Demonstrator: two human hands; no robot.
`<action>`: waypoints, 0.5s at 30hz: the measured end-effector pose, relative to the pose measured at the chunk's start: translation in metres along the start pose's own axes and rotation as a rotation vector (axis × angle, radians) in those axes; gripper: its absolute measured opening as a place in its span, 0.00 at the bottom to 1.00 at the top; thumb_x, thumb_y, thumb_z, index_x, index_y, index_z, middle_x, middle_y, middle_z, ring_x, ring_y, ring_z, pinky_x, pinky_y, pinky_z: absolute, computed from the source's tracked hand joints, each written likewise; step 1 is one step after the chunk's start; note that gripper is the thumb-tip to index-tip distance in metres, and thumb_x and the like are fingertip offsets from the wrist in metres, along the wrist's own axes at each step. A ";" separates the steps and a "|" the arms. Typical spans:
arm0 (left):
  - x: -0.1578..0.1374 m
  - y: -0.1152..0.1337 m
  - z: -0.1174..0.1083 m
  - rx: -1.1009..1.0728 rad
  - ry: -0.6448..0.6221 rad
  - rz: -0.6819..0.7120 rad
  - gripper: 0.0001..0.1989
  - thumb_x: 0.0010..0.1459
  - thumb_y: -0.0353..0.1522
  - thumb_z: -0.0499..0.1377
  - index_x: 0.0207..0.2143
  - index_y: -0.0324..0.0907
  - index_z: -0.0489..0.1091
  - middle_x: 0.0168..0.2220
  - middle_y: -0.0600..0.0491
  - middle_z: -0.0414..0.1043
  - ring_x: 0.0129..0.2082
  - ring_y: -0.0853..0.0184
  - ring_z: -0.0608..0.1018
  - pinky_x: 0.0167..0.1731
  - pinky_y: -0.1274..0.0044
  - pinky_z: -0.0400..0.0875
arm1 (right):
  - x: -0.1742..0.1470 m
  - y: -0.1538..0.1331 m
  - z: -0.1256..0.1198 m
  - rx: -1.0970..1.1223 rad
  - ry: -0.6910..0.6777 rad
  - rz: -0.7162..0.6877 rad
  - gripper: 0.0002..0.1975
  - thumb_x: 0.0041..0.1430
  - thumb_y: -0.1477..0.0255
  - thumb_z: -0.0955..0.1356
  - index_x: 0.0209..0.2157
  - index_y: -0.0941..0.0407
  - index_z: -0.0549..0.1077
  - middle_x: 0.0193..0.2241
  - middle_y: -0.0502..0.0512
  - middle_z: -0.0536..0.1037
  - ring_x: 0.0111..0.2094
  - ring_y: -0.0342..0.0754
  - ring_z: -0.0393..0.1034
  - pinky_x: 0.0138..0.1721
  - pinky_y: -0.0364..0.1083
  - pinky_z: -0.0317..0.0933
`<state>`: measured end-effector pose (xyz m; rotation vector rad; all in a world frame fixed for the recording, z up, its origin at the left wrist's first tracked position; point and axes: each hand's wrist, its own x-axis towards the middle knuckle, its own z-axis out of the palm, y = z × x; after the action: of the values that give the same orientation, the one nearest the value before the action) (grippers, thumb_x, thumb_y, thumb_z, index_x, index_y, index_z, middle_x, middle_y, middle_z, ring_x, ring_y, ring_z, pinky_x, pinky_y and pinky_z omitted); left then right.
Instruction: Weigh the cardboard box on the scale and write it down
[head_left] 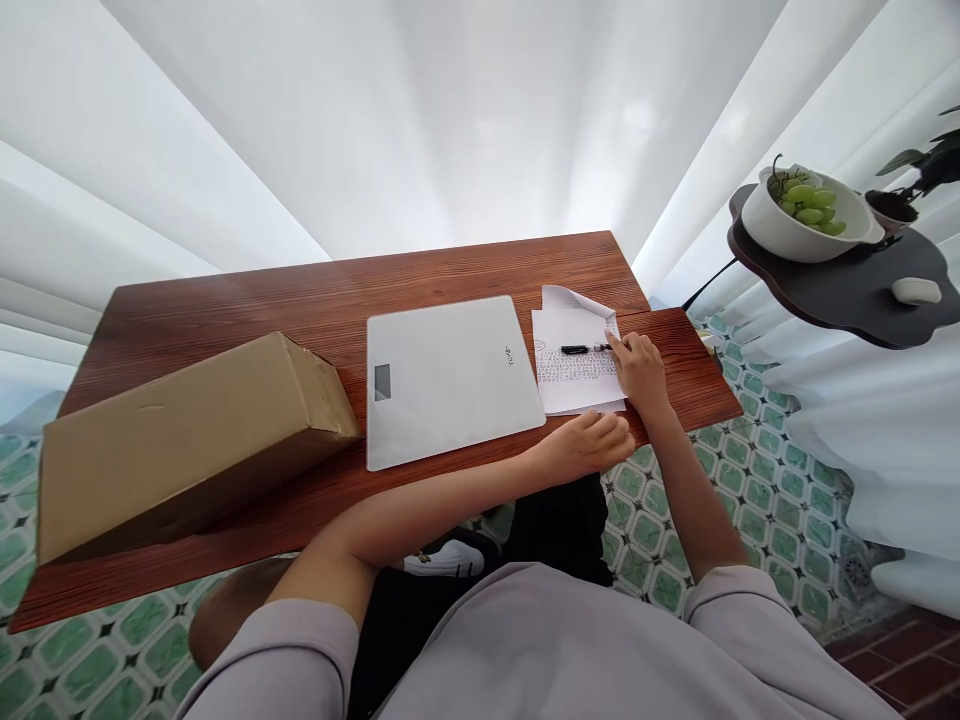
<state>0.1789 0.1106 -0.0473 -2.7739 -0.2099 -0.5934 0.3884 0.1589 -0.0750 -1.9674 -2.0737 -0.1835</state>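
Note:
Near the front edge of the table, my left hand (583,443) rests just below some paper sheets (577,397), its fingers loosely curled together and nothing visible in them. My right hand (642,375) lies over the right side of the sheets. Its thumb and fingertips close on the right end of a black pen (576,350), which lies across the top sheet. Lines of small writing cover the middle of that sheet, and one upper corner is folded over. Left of the paper sits a flat white scale (450,380) with a small grey display.
A long brown cardboard box (180,430) occupies the left of the wooden table (375,275). To the right, a dark wavy-edged side table (847,285) carries a white bowl (765,225) of green grapes (810,205), a potted plant (892,208) and a white mouse (916,291). White curtains (465,130) hang behind.

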 end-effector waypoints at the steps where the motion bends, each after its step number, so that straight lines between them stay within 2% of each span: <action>1: 0.002 0.001 0.005 0.005 0.005 -0.019 0.12 0.67 0.26 0.49 0.49 0.39 0.68 0.50 0.45 0.70 0.47 0.62 0.70 0.44 0.70 0.61 | 0.001 0.000 0.001 -0.001 -0.012 -0.001 0.22 0.73 0.67 0.58 0.62 0.56 0.68 0.41 0.63 0.72 0.44 0.56 0.61 0.46 0.53 0.56; 5: 0.003 0.005 0.019 -0.048 -0.004 -0.106 0.16 0.66 0.31 0.51 0.54 0.36 0.66 0.60 0.37 0.63 0.57 0.51 0.68 0.53 0.64 0.59 | 0.003 -0.001 0.001 0.008 -0.028 0.014 0.20 0.72 0.64 0.59 0.56 0.55 0.75 0.41 0.63 0.73 0.44 0.57 0.62 0.46 0.53 0.55; 8: 0.001 0.007 0.026 -0.105 -0.049 -0.164 0.21 0.65 0.35 0.52 0.57 0.34 0.63 0.64 0.33 0.57 0.61 0.44 0.64 0.57 0.59 0.56 | 0.001 -0.002 -0.002 0.015 -0.016 0.033 0.19 0.72 0.62 0.59 0.49 0.55 0.77 0.40 0.61 0.74 0.44 0.56 0.63 0.46 0.52 0.54; 12: -0.002 0.010 0.030 -0.147 -0.099 -0.189 0.22 0.68 0.37 0.47 0.58 0.34 0.62 0.62 0.33 0.60 0.60 0.45 0.66 0.55 0.59 0.59 | -0.001 -0.003 -0.002 -0.007 0.011 0.009 0.17 0.72 0.61 0.59 0.43 0.55 0.76 0.39 0.60 0.75 0.44 0.56 0.64 0.45 0.52 0.53; 15: -0.002 0.012 0.029 -0.171 -0.141 -0.176 0.21 0.68 0.35 0.47 0.59 0.35 0.61 0.60 0.35 0.62 0.58 0.47 0.67 0.55 0.61 0.59 | -0.002 -0.001 0.001 -0.001 0.084 0.002 0.16 0.72 0.62 0.59 0.43 0.56 0.73 0.38 0.59 0.76 0.43 0.55 0.66 0.44 0.52 0.54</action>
<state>0.1903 0.1085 -0.0768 -2.9868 -0.4588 -0.4761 0.3871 0.1571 -0.0761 -1.9282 -2.0199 -0.2622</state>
